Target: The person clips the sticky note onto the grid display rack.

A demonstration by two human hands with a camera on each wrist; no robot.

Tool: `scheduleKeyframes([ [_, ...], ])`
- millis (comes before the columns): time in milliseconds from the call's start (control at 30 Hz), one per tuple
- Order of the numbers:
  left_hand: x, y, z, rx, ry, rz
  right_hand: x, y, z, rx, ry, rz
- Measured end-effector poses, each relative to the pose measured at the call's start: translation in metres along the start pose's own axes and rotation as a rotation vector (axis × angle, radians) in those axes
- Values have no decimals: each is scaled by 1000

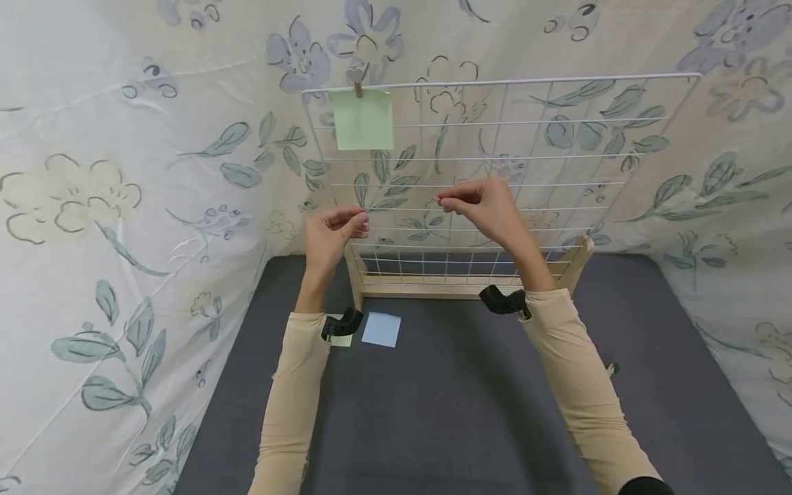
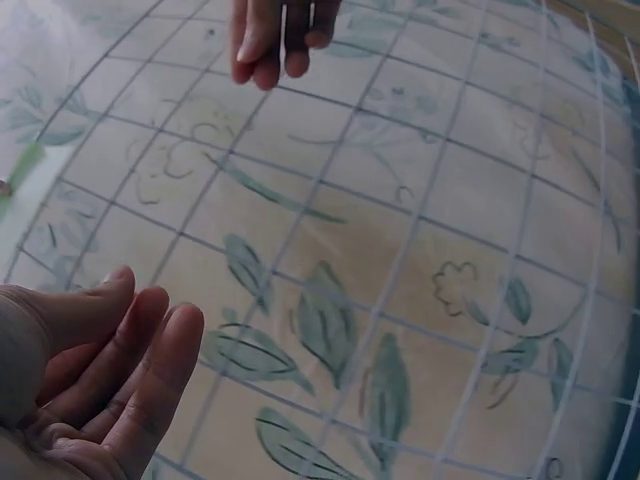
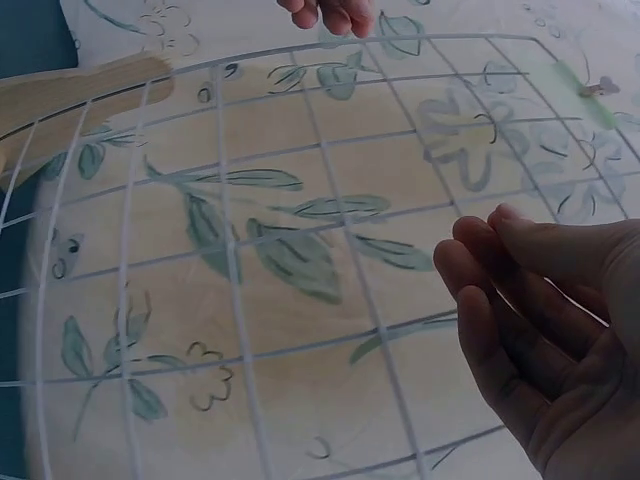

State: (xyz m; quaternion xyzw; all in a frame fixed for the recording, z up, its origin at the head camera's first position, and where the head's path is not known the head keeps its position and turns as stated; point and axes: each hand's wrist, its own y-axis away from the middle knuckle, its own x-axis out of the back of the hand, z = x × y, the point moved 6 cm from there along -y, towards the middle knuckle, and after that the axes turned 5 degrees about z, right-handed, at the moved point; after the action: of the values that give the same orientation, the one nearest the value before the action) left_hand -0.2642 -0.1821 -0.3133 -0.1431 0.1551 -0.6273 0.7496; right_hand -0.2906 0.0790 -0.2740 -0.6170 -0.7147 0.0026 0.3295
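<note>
Both hands are raised in front of a white wire grid (image 1: 470, 159), apart from each other. My left hand (image 1: 331, 234) is near the grid's left side, fingers loosely bent with nothing between them; the left wrist view shows its thumb beside the fingertips (image 2: 182, 325). To the right, my right hand (image 1: 485, 206) hovers before the middle of the grid, thumb near the fingertips and nothing held. A pale green paper note (image 1: 363, 120) hangs at the grid's top left, under a small wooden clothespin (image 1: 358, 89).
The grid stands in a light wooden base (image 1: 439, 291) on a dark grey tabletop (image 1: 433, 412). In front of it lies a light blue note (image 1: 381, 329), with another green note (image 1: 342, 340) partly hidden by the left wrist strap. Floral cloth (image 1: 93, 172) surrounds the table.
</note>
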Motion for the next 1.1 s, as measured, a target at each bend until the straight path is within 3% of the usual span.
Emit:
scheduleKeyframes([
  [300, -3, 19, -36, 85, -20, -24, -5, 26, 40, -54, 11, -14],
  [633, 0, 52, -92, 236, -74, -56, -15, 63, 90, -132, -24, -40],
  [833, 4, 72, -119, 306, -108, -41, -20, 86, 115, -177, -15, -35],
  [1100, 23, 99, -157, 377, -274, -24, -17, 117, 146, -242, 6, -25],
])
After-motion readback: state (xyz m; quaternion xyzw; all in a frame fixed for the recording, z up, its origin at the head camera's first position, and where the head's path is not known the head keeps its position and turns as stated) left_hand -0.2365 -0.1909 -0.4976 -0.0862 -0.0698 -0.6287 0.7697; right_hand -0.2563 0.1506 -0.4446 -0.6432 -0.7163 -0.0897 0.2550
